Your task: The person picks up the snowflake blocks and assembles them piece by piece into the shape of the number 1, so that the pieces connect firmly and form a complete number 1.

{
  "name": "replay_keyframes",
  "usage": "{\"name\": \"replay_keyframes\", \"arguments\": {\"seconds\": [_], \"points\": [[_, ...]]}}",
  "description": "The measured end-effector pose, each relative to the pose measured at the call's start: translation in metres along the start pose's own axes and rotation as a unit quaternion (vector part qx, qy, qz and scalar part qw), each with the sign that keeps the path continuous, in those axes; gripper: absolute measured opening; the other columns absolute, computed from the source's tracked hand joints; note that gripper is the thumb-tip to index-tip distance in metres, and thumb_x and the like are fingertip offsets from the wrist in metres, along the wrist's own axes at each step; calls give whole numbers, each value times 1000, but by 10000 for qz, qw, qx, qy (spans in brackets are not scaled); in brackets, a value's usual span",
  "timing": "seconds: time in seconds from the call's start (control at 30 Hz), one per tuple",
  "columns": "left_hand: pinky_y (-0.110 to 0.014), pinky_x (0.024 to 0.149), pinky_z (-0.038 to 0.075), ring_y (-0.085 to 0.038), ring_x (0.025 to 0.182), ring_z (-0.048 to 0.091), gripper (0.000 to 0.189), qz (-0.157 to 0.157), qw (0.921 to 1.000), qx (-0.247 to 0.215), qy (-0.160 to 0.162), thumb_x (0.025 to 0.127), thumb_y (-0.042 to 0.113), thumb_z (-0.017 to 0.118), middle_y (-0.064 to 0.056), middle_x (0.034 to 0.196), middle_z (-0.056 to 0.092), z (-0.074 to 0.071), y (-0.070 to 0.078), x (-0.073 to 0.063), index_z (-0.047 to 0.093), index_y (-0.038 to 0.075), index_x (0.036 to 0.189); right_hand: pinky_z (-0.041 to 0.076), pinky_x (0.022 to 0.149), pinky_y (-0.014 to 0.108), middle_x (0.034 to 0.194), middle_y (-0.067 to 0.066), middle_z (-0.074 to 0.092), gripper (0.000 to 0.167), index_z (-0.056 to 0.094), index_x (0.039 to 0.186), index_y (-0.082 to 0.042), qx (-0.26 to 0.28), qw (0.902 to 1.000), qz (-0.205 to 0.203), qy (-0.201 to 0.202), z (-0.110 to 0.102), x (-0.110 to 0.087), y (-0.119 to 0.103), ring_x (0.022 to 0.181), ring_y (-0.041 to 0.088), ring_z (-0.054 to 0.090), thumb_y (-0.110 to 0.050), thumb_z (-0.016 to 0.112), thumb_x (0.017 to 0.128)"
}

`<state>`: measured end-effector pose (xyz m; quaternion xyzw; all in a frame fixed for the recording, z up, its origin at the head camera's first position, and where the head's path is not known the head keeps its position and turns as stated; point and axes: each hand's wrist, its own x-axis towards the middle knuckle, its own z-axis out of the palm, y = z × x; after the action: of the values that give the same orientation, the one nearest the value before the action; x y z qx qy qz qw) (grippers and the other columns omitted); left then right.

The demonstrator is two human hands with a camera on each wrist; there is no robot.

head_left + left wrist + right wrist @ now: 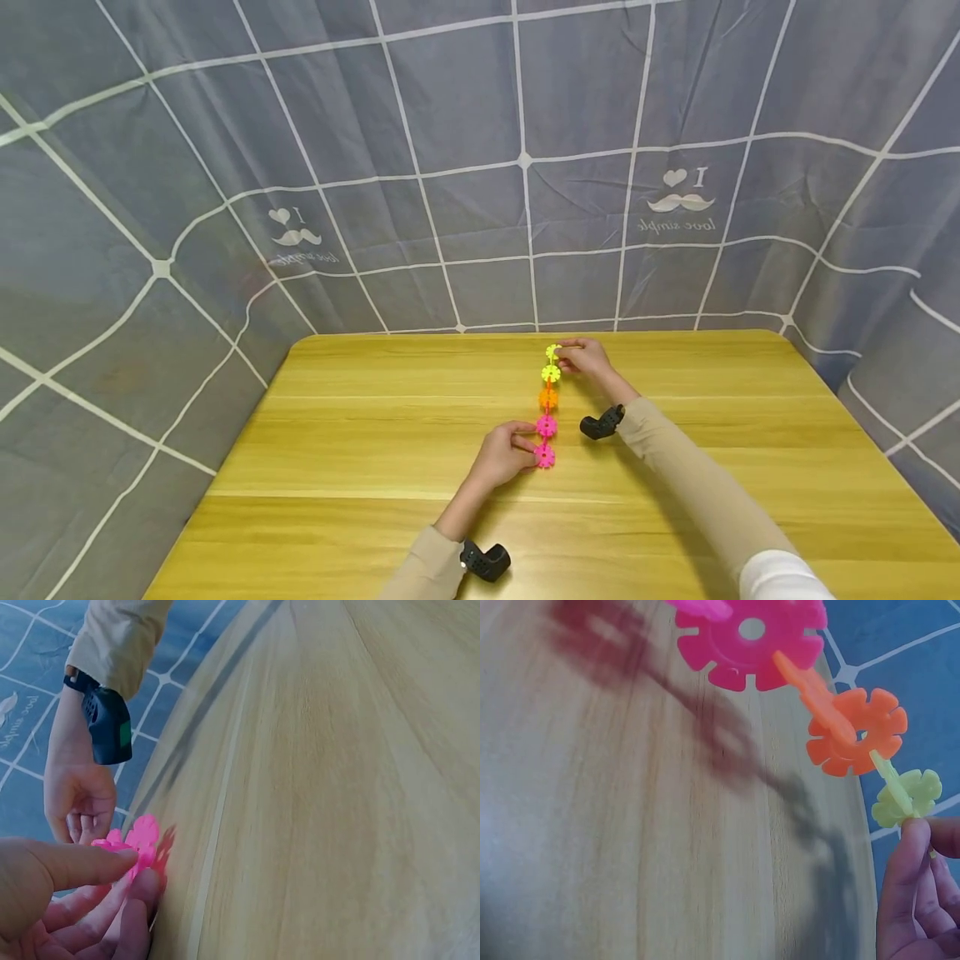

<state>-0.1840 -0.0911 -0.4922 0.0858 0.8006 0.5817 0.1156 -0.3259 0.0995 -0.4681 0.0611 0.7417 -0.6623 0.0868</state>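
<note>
A chain of notched plastic snowflake discs runs away from me over the table, its pieces slotted edge to edge. The near end has pink discs (545, 456), the middle an orange disc (549, 399), the far end yellow discs (551, 373). My left hand (501, 457) pinches the near pink end between thumb and fingers. At the far end, my right hand (588, 360) grips a yellow disc, partly hidden by its fingers. In the right wrist view a blurred shadow of the chain lies on the wood, beside the orange disc (859, 731) and yellow disc (907, 799).
Beneath the hands is a wood-grain table (360, 450) with rounded far corners. A grey curtain (450, 208) with white grid lines hangs behind it and along both sides. Black camera mounts (486, 562) sit on both wrists.
</note>
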Motion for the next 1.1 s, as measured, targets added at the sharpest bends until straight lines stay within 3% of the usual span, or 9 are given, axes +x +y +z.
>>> {"name": "replay_keyframes", "arguments": {"seconds": [0.4, 0.77, 0.97, 1.1], "points": [[-24, 56, 54, -15, 63, 64, 40, -12, 9981, 601, 126, 82, -2, 68, -12, 86, 68, 3, 9, -2, 60, -7, 121, 52, 56, 15, 69, -3, 60, 40, 50, 128, 12, -212, 9996, 142, -139, 2, 4, 2, 56, 3, 58, -4, 58, 92], [-19, 49, 41, -8, 57, 60, 37, -85, 9907, 1323, 296, 81, 6, 72, -4, 84, 68, 3, 13, -2, 66, 0, 117, 52, 56, 16, 75, 1, 63, 38, 55, 124, 11, -675, 9975, -51, -189, 7, 3, 4, 58, 6, 57, -5, 61, 90], [-18, 49, 40, -3, 53, 55, 35, 85, 9883, 1481, 353, 82, 6, 70, 0, 80, 66, 3, 16, -5, 66, -2, 115, 53, 57, 18, 78, 7, 65, 37, 55, 124, 11, -822, 9962, -144, -246, 8, 1, 5, 58, 7, 58, -5, 60, 91], [-18, 48, 39, -7, 54, 58, 35, 106, 9882, 1491, 321, 82, 5, 68, -2, 81, 67, -2, 14, -5, 65, -3, 116, 53, 57, 21, 88, 17, 68, 34, 57, 123, 8, -1371, 9896, -408, -153, 6, -3, 4, 62, 12, 60, -6, 59, 91]]}}
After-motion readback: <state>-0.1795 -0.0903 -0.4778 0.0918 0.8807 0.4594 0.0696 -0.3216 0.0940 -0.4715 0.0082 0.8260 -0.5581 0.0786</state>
